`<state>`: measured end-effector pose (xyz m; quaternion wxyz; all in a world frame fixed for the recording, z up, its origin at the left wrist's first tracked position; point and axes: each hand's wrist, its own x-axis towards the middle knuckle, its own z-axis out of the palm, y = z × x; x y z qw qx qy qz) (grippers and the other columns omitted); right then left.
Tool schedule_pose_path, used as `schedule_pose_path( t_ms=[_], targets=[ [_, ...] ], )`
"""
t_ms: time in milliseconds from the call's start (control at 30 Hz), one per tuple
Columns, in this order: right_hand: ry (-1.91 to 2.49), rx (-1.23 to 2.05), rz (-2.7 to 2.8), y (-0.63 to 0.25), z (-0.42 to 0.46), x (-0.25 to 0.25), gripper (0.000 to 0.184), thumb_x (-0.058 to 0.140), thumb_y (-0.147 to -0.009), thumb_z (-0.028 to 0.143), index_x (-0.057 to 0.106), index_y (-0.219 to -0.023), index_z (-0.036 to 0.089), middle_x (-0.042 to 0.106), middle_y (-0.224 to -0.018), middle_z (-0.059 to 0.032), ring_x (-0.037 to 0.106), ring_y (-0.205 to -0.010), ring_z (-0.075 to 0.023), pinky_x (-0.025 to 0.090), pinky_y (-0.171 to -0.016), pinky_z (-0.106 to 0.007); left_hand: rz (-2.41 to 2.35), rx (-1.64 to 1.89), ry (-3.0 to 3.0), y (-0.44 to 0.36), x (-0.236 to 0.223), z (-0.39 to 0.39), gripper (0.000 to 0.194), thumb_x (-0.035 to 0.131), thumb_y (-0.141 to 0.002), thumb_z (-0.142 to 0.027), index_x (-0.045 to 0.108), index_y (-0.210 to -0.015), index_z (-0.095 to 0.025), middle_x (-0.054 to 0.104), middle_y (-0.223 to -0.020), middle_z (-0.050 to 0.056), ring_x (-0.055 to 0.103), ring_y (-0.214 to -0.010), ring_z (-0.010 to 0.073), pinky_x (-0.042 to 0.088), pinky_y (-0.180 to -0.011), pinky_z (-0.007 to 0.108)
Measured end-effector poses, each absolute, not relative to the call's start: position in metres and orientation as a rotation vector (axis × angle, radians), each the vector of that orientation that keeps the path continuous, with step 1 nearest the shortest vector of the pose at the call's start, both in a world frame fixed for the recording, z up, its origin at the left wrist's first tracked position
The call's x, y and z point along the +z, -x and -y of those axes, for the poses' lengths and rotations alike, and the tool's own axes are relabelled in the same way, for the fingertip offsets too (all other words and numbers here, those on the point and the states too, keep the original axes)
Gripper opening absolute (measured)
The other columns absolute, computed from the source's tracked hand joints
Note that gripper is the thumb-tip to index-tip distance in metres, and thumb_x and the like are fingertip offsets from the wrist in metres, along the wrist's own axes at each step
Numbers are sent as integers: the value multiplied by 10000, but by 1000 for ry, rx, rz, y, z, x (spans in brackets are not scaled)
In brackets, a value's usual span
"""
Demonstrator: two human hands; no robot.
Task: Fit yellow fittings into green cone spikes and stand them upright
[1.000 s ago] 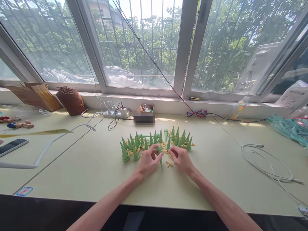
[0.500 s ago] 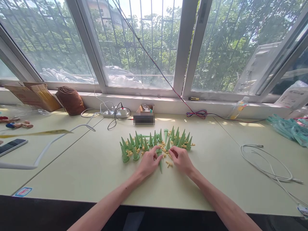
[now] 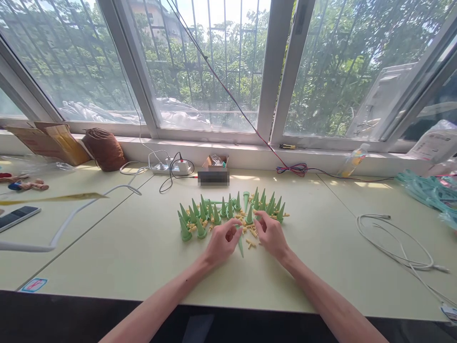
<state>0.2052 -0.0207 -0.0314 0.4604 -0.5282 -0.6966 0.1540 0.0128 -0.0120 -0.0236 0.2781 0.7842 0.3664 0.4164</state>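
- Looks like smooth, mostly matt plastic on the green spikes (image 3: 185,233).
- Looks like smooth, dull plastic on the yellow fittings (image 3: 251,244).
- Shows smooth and faintly sheened on the table (image 3: 124,257).
- Looks like matt cardboard on the box (image 3: 50,145).
- Looks like glossy, dark glass on the phone (image 3: 19,217).
- Looks like clear, shiny plastic on the bottle (image 3: 352,164).
- Looks like thin, crinkled plastic film on the teal bag (image 3: 424,193).
- Looks like smooth metal on the window frame (image 3: 272,71).
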Motion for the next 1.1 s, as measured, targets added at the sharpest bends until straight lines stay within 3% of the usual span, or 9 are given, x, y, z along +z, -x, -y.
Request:
schedule_pose_path(
  t_ms=[67,200,467,767,1100],
  targets=[
    [1299,341,1708,-206,21,-31,280,458,-971,292,580,-1187,163,582,-651,10,492,-495,-146,430,-552,-266,-938,1080,-2168,-13,-24,13,137,515,-935,-302,594,-931,-190,443,-542,-67,351,-459,81,313,-479,197],
    [1284,246,1767,-204,23,-30,285,440,-971,237,608,-1194,179,644,-940,-73,495,-501,-118,464,-591,-275,-906,969,-2249,-13,-22,15,149,500,-920,-276,611,-874,-187,452,-524,-61,367,-448,82,343,-498,205],
    [1318,168,1879,-197,28,-29,405,430,-960,174,577,-1333,227,511,-1393,-152,536,-474,-81,540,-662,-328,-930,821,-2318,-15,-19,15,198,475,-922,-246,590,-771,-188,388,-510,-67,327,-465,92,305,-517,221],
    [1393,215,1967,-197,21,-34,462,425,-976,217,510,-1429,189,467,-1472,-182,699,-708,-192,577,-753,-387,-1003,828,-2370,-15,-25,9,314,462,-918,-218,471,-606,-176,381,-517,-54,318,-486,98,286,-534,234],
    [1196,316,1911,-202,21,-34,443,424,-967,154,547,-1392,179,506,-1434,-166,681,-1031,-251,573,-851,-384,-1168,856,-2368,-14,-26,6,275,492,-904,-200,493,-630,-173,488,-553,-28,403,-524,112,296,-568,232]
  ],
)
